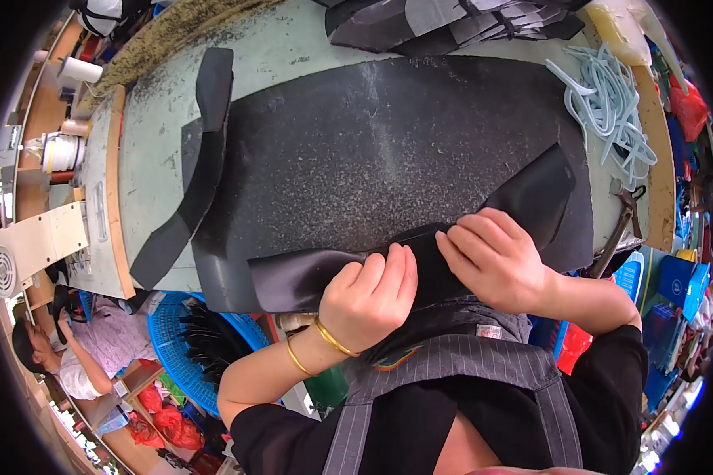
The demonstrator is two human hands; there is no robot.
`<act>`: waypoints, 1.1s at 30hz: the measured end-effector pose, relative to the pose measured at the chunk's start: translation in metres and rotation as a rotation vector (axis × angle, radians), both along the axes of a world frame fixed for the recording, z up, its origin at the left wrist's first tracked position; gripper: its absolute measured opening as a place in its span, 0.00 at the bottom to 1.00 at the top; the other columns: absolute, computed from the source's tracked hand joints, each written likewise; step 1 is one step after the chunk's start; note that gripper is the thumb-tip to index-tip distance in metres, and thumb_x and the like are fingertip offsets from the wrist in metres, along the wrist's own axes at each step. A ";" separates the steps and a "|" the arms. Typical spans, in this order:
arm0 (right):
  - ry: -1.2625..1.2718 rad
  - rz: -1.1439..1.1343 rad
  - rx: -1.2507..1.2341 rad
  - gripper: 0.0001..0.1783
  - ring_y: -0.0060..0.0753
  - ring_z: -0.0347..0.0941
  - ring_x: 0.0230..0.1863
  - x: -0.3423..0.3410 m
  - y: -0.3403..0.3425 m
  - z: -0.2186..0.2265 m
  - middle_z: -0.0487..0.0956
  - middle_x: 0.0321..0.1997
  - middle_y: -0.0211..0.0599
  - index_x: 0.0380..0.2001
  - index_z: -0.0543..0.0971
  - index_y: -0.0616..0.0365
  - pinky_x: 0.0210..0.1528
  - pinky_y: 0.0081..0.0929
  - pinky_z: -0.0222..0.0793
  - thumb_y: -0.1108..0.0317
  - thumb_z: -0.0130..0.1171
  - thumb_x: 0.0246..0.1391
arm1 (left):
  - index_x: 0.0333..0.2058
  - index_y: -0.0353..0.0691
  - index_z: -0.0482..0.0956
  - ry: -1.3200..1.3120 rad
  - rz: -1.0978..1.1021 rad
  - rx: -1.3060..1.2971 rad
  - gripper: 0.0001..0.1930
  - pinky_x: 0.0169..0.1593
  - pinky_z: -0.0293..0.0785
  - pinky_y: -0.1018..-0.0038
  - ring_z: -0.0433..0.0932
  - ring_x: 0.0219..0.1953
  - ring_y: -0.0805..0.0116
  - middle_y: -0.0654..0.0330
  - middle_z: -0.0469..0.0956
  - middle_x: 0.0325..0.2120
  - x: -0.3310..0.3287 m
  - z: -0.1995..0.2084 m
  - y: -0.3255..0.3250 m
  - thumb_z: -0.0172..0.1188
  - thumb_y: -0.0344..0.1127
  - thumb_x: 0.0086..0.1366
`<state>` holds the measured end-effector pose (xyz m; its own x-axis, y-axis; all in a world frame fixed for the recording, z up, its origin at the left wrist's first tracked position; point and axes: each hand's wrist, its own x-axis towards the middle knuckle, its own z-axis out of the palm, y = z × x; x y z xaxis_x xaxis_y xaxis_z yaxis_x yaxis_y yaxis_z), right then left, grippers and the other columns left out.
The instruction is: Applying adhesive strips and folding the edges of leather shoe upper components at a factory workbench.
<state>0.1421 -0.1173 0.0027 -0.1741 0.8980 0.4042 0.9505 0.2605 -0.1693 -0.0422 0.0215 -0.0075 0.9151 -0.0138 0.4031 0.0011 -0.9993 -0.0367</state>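
A: First entry: the piece in hand?
B: Black strip point(432, 269), one, long and smooth, angled at the ends. Location: over the near part of a dark mat point(317, 166), close to the person's waist; its right end slants up and away.

A: Left hand point(370, 298)?
B: Fingers curled and bunched close together, grasping the strip left of its middle. Thumb hidden; its grip cannot be told.

A: Right hand point(495, 265)?
B: Fingers bent, side by side, pinching the strip right of its middle, tips toward the left hand. Thumb mostly hidden. The two hands are near each other, apart.

A: Surroundings?
B: Mat: worn, with pale scuffs, lying on a light table point(154, 150). Second strip point(206, 162): black, bent, along the mat's left edge. Pale blue cord point(602, 103): one loose tangle, far right. Hammer point(624, 218): right edge of the table. Dark pieces point(451, 24): one pile, beyond the mat. Blue basket point(165, 336): left, below table level, holding black pieces point(206, 340).
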 end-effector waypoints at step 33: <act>0.113 -0.028 -0.399 0.09 0.32 0.73 0.39 -0.013 0.002 0.008 0.72 0.31 0.25 0.29 0.78 0.51 0.26 0.29 0.74 0.71 0.65 0.40 | 0.38 0.38 0.86 -0.030 -0.166 -0.342 0.12 0.46 0.82 0.68 0.81 0.45 0.65 0.65 0.82 0.40 -0.024 -0.018 -0.010 0.66 0.32 0.53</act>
<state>0.1289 -0.1151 0.0103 -0.1222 0.9917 0.0388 0.9258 0.1280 -0.3558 -0.0667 0.0113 -0.0253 0.8992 -0.0214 0.4369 -0.1662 -0.9406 0.2961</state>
